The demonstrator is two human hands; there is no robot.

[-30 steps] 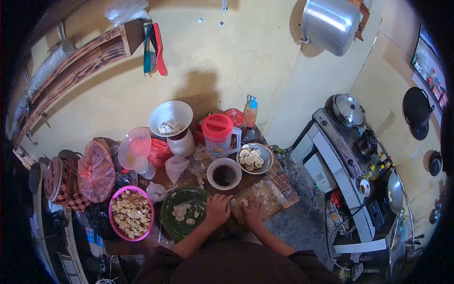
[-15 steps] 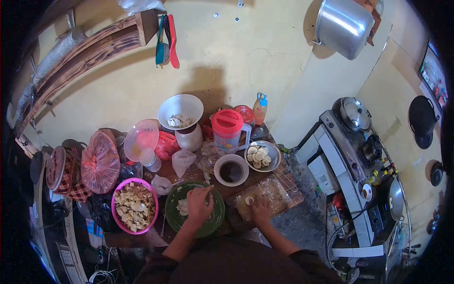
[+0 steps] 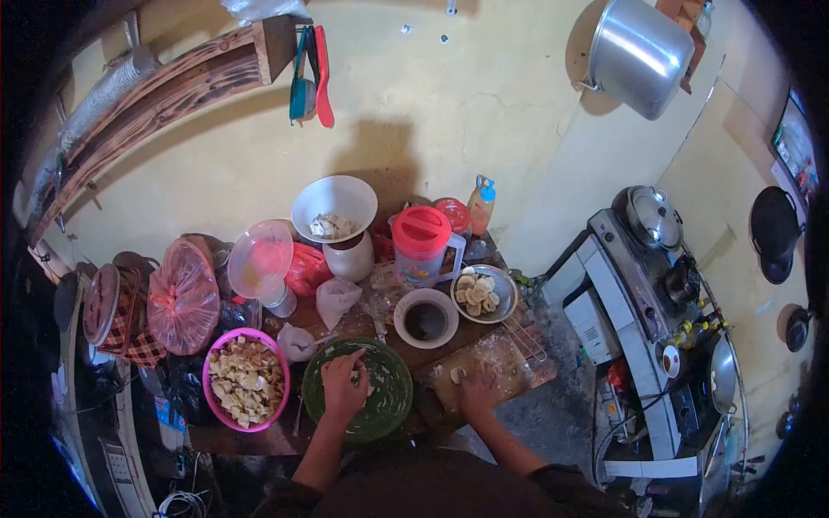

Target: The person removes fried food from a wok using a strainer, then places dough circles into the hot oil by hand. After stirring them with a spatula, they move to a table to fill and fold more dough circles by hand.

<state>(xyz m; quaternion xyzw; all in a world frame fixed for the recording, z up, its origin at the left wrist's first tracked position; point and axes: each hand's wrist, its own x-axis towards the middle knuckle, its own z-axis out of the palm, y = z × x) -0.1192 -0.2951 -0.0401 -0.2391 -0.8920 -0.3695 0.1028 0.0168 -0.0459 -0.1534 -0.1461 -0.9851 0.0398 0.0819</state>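
My left hand point(image 3: 344, 393) is inside the green bowl point(image 3: 395, 401), fingers curled and closed together; what they grip is hidden. The bowl's inner wall is smeared with white bits, and a little pale paste shows beside the fingers. My right hand point(image 3: 477, 394) lies with its fingers stretched out on the floured wooden board point(image 3: 509, 356). A small round dough piece point(image 3: 457, 375) sits on the board, right at the left edge of that hand.
Left of the green bowl stands a pink basin point(image 3: 207, 375) full of pale cut pieces. Behind are a bowl of dark liquid point(image 3: 426, 320), a strainer point(image 3: 512, 302) of round pieces, a red-lidded pitcher point(image 3: 421, 246) and a white bowl point(image 3: 367, 194). A stove point(image 3: 630, 268) stands right.
My left hand has moved left and down in the bowl, now covering the white lump seen before. My right hand stays on the board beside the dough piece. The view has shifted slightly.
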